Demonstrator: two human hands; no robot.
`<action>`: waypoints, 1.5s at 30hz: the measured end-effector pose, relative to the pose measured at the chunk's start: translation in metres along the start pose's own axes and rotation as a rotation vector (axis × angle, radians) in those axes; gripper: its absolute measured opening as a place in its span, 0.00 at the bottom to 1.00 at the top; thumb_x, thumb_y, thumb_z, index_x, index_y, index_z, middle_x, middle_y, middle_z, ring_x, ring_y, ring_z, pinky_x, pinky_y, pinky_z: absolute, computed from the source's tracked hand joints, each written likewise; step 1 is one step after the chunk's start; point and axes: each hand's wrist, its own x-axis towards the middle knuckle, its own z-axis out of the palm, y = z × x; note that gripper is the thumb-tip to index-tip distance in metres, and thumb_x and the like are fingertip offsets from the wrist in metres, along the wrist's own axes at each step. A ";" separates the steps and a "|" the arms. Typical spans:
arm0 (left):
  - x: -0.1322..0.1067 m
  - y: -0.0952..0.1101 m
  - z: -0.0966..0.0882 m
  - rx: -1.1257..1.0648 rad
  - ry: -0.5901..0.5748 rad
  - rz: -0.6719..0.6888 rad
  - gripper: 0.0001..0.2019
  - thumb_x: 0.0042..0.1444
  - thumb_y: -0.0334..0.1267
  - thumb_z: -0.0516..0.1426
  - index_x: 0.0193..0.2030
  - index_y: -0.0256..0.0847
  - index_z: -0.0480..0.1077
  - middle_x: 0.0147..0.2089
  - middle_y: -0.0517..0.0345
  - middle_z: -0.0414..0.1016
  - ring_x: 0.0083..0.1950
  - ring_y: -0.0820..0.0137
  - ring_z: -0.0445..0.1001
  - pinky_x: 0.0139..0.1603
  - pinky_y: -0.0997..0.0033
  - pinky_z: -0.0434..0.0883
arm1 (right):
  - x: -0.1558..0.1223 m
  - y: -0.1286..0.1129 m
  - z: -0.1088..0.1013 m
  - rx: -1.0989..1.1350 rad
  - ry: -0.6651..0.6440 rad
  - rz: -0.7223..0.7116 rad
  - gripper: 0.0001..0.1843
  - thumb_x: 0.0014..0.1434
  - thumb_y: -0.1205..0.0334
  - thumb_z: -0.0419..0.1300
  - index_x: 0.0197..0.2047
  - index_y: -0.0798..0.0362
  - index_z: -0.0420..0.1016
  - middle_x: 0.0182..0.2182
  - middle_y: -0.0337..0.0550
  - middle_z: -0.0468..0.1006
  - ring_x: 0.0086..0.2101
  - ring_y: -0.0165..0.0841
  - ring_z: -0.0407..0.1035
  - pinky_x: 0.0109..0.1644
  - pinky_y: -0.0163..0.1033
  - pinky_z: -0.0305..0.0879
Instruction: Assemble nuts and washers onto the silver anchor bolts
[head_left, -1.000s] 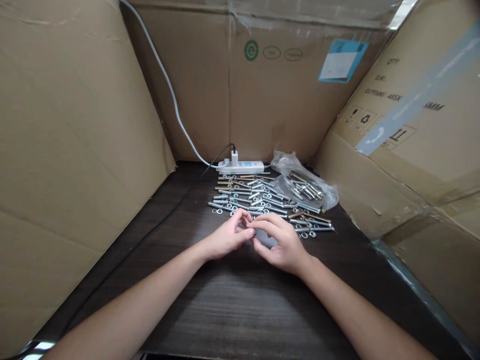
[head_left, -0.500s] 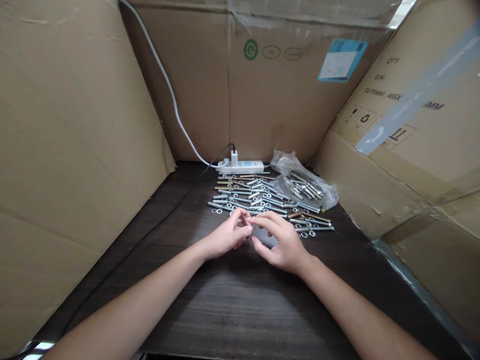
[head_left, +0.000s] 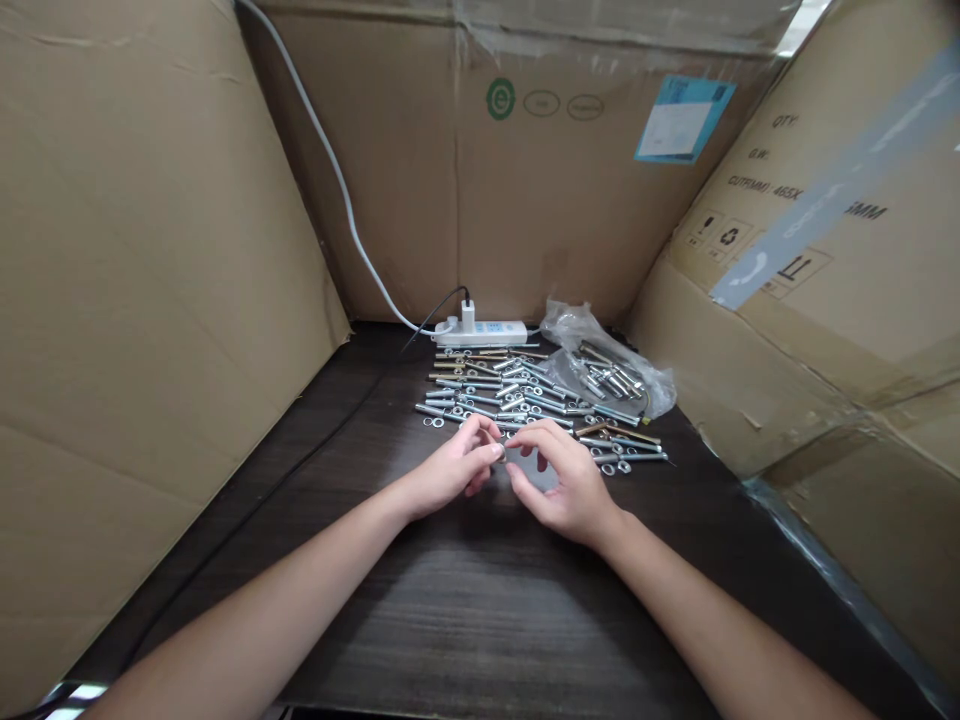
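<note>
My left hand (head_left: 454, 470) and my right hand (head_left: 566, 485) meet over a dark wooden table (head_left: 480, 600). Both are pinched on a small metal bolt (head_left: 517, 455) held between their fingertips, which is mostly hidden. Just beyond them lies a spread of several silver bolts, nuts and washers (head_left: 517, 395). A clear plastic bag (head_left: 607, 365) with more bolts lies at the far right of the spread.
Cardboard walls stand on the left (head_left: 150, 250), back (head_left: 540, 170) and right (head_left: 825, 270). A white power strip (head_left: 480, 332) with a plug lies at the back; its white cable (head_left: 330, 160) climbs the back left. A thin black cord (head_left: 300, 455) crosses the table's left side.
My fingertips have shifted slightly around the bolt; my right fingers have drawn a little away from the left. The arms and the parts on the table stay put.
</note>
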 end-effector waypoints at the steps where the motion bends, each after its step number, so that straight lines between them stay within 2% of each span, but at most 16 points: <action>1: 0.000 0.000 0.000 0.000 -0.005 0.003 0.14 0.56 0.46 0.52 0.42 0.42 0.54 0.31 0.66 0.57 0.22 0.81 0.58 0.20 0.80 0.57 | 0.000 0.000 0.000 -0.002 -0.008 -0.001 0.17 0.53 0.68 0.58 0.47 0.50 0.69 0.38 0.45 0.73 0.37 0.34 0.69 0.41 0.41 0.70; 5: 0.000 0.000 0.000 0.003 -0.005 0.005 0.14 0.55 0.46 0.52 0.43 0.42 0.54 0.29 0.67 0.57 0.22 0.80 0.58 0.21 0.80 0.57 | 0.000 -0.001 0.000 -0.003 -0.063 -0.016 0.22 0.54 0.69 0.57 0.53 0.48 0.68 0.42 0.46 0.73 0.40 0.35 0.70 0.42 0.41 0.71; 11: 0.000 0.001 -0.001 0.027 -0.006 -0.001 0.13 0.55 0.45 0.52 0.42 0.42 0.54 0.29 0.67 0.58 0.22 0.79 0.58 0.21 0.79 0.57 | 0.000 -0.001 0.000 0.022 -0.043 -0.002 0.15 0.54 0.69 0.57 0.46 0.50 0.70 0.40 0.46 0.73 0.39 0.35 0.69 0.43 0.42 0.70; 15: 0.001 0.000 -0.001 0.018 -0.010 -0.006 0.13 0.56 0.45 0.52 0.42 0.42 0.54 0.31 0.66 0.59 0.22 0.80 0.59 0.20 0.79 0.57 | -0.001 0.001 0.001 0.017 -0.013 0.006 0.12 0.54 0.68 0.57 0.43 0.50 0.69 0.37 0.45 0.72 0.37 0.34 0.69 0.40 0.41 0.70; 22: 0.000 -0.002 -0.001 0.023 -0.015 0.007 0.14 0.56 0.45 0.52 0.42 0.42 0.54 0.28 0.67 0.57 0.22 0.79 0.58 0.20 0.79 0.57 | -0.001 0.001 0.003 0.004 -0.078 0.006 0.18 0.55 0.69 0.56 0.50 0.49 0.69 0.42 0.46 0.73 0.40 0.34 0.69 0.42 0.39 0.70; 32: 0.003 -0.002 0.000 0.048 0.025 0.009 0.13 0.56 0.46 0.52 0.40 0.42 0.54 0.32 0.66 0.58 0.21 0.82 0.57 0.18 0.81 0.57 | 0.001 0.003 0.002 -0.014 -0.028 0.020 0.07 0.54 0.66 0.59 0.38 0.51 0.68 0.35 0.44 0.72 0.36 0.34 0.68 0.39 0.39 0.68; 35: 0.002 -0.004 -0.001 0.080 0.016 0.009 0.13 0.57 0.47 0.52 0.41 0.42 0.54 0.33 0.66 0.58 0.21 0.82 0.57 0.18 0.81 0.58 | 0.001 0.002 0.002 -0.012 -0.034 0.028 0.11 0.54 0.67 0.58 0.43 0.51 0.68 0.36 0.44 0.73 0.36 0.34 0.68 0.39 0.40 0.68; 39: 0.001 -0.007 -0.002 0.116 -0.003 0.016 0.15 0.57 0.48 0.53 0.42 0.43 0.54 0.34 0.65 0.59 0.22 0.82 0.58 0.19 0.81 0.59 | -0.001 0.002 0.002 0.006 -0.096 0.006 0.17 0.56 0.68 0.56 0.49 0.50 0.69 0.42 0.46 0.73 0.41 0.35 0.68 0.44 0.41 0.68; 45: 0.002 -0.006 -0.002 0.071 0.010 0.018 0.14 0.57 0.47 0.54 0.42 0.42 0.54 0.31 0.67 0.58 0.22 0.81 0.57 0.19 0.81 0.60 | -0.003 0.002 0.001 0.004 -0.110 0.037 0.16 0.55 0.67 0.56 0.48 0.51 0.70 0.42 0.46 0.72 0.42 0.35 0.68 0.45 0.42 0.68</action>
